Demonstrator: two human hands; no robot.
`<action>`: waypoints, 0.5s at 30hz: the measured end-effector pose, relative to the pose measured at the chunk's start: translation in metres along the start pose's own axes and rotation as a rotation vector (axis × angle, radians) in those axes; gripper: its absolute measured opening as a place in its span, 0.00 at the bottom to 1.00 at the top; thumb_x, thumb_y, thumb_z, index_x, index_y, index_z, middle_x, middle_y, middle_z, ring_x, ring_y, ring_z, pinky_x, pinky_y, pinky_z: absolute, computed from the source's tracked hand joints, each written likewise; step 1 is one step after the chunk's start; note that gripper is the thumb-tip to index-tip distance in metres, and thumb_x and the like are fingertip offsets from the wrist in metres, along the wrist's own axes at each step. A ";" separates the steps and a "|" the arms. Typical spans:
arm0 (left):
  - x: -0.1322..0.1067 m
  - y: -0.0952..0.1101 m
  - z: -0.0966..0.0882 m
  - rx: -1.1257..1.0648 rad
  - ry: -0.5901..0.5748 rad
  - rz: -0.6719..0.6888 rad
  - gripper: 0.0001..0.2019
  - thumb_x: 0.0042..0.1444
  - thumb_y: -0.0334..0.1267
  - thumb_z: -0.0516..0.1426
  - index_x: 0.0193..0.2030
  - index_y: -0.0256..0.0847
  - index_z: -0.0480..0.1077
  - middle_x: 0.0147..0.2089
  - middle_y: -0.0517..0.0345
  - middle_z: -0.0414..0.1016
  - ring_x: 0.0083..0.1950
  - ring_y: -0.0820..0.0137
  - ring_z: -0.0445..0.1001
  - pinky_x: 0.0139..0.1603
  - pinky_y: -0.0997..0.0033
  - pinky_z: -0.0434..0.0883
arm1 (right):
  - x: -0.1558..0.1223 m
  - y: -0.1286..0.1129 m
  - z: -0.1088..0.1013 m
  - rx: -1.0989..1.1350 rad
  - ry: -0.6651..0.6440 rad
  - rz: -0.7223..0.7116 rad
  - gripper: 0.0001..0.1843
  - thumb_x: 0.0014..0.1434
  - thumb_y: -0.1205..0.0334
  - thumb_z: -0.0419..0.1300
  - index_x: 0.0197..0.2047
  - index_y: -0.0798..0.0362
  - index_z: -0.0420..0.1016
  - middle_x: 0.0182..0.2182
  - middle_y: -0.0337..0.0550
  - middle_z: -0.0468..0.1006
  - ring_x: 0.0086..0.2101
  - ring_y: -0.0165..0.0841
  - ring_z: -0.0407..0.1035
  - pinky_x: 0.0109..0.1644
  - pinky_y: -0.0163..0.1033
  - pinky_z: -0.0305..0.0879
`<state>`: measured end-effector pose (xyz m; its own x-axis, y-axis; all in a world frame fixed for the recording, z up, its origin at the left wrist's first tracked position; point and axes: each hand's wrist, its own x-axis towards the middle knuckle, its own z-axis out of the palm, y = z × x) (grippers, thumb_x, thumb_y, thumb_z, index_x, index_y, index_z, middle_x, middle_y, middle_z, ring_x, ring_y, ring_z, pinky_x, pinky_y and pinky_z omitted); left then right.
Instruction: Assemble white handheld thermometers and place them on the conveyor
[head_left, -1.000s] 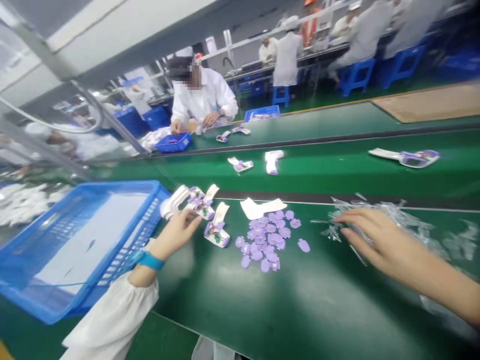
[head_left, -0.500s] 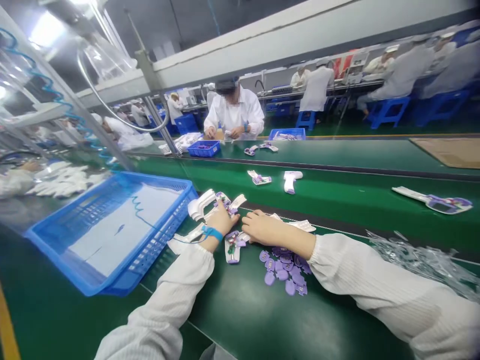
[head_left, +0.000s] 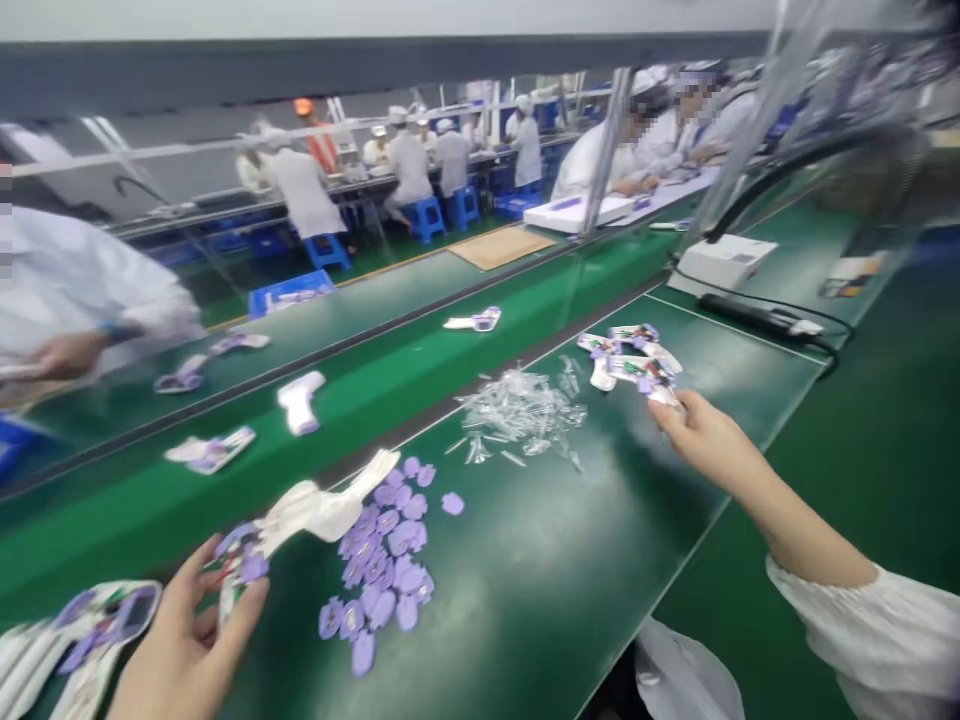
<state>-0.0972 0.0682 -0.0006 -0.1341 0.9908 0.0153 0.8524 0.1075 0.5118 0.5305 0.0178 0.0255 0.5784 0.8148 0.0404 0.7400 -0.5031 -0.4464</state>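
My left hand has its thumb and fingers closed around an open thermometer housing, white and purple with wires and circuit parts showing. White shells lie just beyond it, touching or close to it. More open housings rest beside this hand at the lower left. Far to the right, my right hand pinches the near end of a thermometer housing at the edge of a small group of similar housings. Purple oval covers lie in a loose heap between my hands.
Clear plastic pieces form a pile mid-table. Along the green belt lie a white gun-shaped housing and other housings. A white box with black cables stands at the right. A co-worker's hand is across the belt.
The view has swung to the right. My hands have moved apart: the right one from beside the left to the housings at the far right. The left one now holds a housing.
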 end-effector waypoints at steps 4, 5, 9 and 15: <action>-0.001 0.146 0.045 -0.016 -0.347 0.396 0.34 0.65 0.61 0.57 0.75 0.56 0.62 0.63 0.53 0.83 0.53 0.46 0.86 0.55 0.48 0.81 | 0.008 0.056 -0.006 -0.047 0.063 0.103 0.23 0.71 0.41 0.55 0.41 0.53 0.75 0.31 0.59 0.82 0.29 0.46 0.76 0.31 0.46 0.67; -0.004 0.187 0.064 -0.018 -0.419 0.517 0.33 0.65 0.57 0.58 0.74 0.51 0.65 0.65 0.49 0.81 0.57 0.47 0.85 0.59 0.50 0.80 | 0.013 0.058 -0.006 -0.050 0.074 0.091 0.24 0.70 0.40 0.55 0.41 0.53 0.75 0.33 0.59 0.82 0.30 0.46 0.76 0.33 0.47 0.68; -0.023 0.325 0.147 0.105 -0.596 0.890 0.29 0.69 0.51 0.58 0.71 0.41 0.66 0.65 0.38 0.79 0.58 0.45 0.84 0.57 0.51 0.81 | 0.026 0.052 -0.011 -0.081 0.144 -0.033 0.25 0.71 0.41 0.53 0.47 0.55 0.77 0.41 0.66 0.82 0.41 0.53 0.77 0.44 0.54 0.73; -0.040 0.372 0.175 0.051 -0.541 0.942 0.33 0.73 0.55 0.56 0.79 0.44 0.56 0.65 0.39 0.75 0.53 0.46 0.85 0.49 0.52 0.83 | -0.006 0.059 0.008 -0.070 -0.002 -0.320 0.31 0.67 0.38 0.55 0.59 0.53 0.76 0.54 0.64 0.82 0.55 0.57 0.77 0.58 0.60 0.75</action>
<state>0.3135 0.0826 0.0388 0.8143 0.5804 -0.0033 0.5178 -0.7238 0.4560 0.5684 -0.0148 -0.0082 0.3118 0.9354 0.1667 0.9059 -0.2397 -0.3492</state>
